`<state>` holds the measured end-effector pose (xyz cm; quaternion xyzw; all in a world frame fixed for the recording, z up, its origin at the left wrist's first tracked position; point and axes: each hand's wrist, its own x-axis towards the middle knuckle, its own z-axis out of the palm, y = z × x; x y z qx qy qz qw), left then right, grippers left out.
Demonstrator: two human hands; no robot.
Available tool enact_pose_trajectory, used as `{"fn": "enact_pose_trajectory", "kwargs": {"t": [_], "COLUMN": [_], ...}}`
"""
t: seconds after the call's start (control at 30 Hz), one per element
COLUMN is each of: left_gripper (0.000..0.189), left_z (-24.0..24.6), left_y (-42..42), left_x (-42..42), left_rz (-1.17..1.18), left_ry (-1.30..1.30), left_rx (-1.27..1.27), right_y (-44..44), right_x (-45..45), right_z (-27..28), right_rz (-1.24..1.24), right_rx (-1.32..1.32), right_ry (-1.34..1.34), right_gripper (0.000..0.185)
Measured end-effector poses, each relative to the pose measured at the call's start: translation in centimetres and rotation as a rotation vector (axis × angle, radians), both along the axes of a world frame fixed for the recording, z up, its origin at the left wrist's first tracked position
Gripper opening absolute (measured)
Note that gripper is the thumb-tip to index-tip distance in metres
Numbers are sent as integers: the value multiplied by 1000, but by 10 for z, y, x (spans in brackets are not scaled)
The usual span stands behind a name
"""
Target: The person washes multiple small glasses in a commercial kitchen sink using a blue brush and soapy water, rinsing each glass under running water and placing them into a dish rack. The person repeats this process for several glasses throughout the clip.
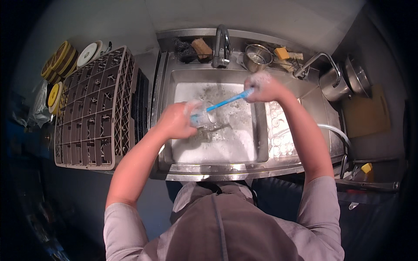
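My left hand (176, 120) is wrapped around a clear drinking glass (206, 120), tilted with its mouth to the right. Suds cling to the fingers. My foam-covered right hand (264, 88) grips the end of a blue brush handle (228, 101), which slants down and leftward into the glass. The brush head is blurred inside the glass and partly hidden by my left hand. Both hands are above a stainless steel sink (209, 168) filled with foamy water (225, 146). A dark, thin shape shows in the water below the glass, too unclear to name.
On the left stands a brown compartmented dish rack (88, 114). Behind the sink are a faucet (223, 45), a scrub brush (201, 48), a steel pot (258, 58) and a yellow sponge (281, 53). Several glasses (277, 142) sit at right, below a second faucet (313, 60).
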<state>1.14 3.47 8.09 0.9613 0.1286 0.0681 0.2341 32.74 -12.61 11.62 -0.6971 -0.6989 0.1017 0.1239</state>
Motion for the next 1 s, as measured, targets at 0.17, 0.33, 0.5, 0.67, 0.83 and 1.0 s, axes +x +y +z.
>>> {"fn": "enact_pose_trajectory", "kwargs": {"t": [0.17, 0.33, 0.5, 0.67, 0.83, 1.0], "left_gripper": [55, 57, 60, 61, 62, 64], "left_z": [2, -7, -4, -14, -7, -9], "left_y": [22, 9, -2, 13, -6, 2], "left_x": [-1, -1, 9, -4, 18, 12], "left_rz": [375, 81, 34, 166, 95, 37], "left_ry": [176, 306, 72, 153, 137, 129], "left_rx": [94, 220, 83, 147, 141, 61], "right_y": [-39, -7, -24, -69, -66, -99], "right_x": [-62, -68, -24, -11, -37, 4], "right_z": [11, 81, 40, 46, 28, 70], "right_rz": [-200, -47, 9, -114, -195, -306], "right_rx": [-77, 58, -78, -63, -184, -213], "right_ry": [52, -255, 62, 183, 367, 226], "right_gripper": [33, 23, 45, 55, 54, 49]}}
